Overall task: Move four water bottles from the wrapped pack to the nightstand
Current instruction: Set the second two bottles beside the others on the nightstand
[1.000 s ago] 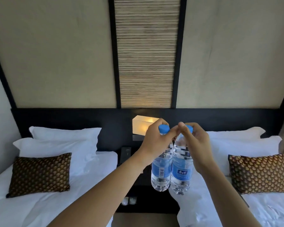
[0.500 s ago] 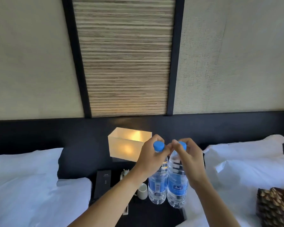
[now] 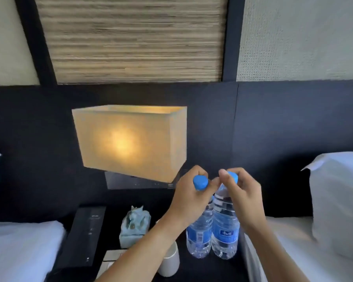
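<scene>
Above the dark nightstand, left hand and right hand each have fingers clamped on one water bottle's neck, bottles side by side, apparently not yet released; two more presumably remain.

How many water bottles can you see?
2. One bottle hangs from the left hand and one from the right hand, side by side over the nightstand.

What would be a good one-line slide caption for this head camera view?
Left hand and right hand hold two water bottles by the caps above the dark nightstand.
</scene>
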